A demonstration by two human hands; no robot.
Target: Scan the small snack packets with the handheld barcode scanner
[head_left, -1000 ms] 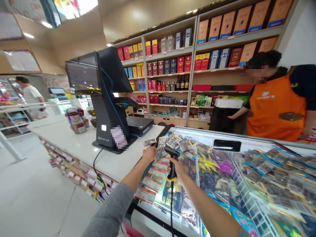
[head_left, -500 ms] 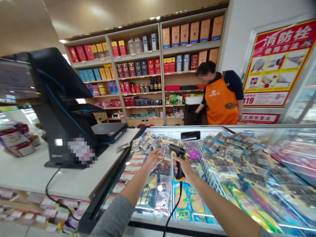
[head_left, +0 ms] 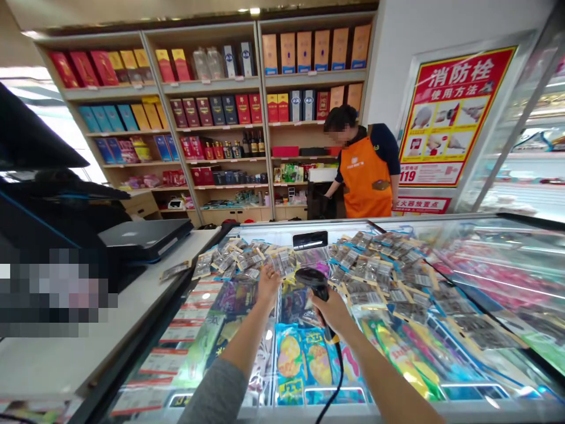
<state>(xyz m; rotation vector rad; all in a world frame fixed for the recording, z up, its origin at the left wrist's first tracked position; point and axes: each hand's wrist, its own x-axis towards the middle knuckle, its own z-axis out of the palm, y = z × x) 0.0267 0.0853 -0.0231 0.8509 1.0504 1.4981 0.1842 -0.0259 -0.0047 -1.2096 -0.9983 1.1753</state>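
Since a second ago, both my hands have slid right, away from the till (head_left: 30,135). My right hand (head_left: 334,312) grips the scanner (head_left: 311,278) (cable (head_left: 339,371) trailing), its head now between the left heap (head_left: 236,258) and the right heap (head_left: 384,265). My left hand (head_left: 268,287) meets a packet (head_left: 285,262) just beside it, so scanning looks feasible; whether those fingers pinch it, I can't tell.

Plast. scanner (head_left: 319,284), glossy plast. pkts (head_left: 373,271)

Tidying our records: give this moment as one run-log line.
left hand: holds packet | right hand: grips scanner | phone: beyond scanner
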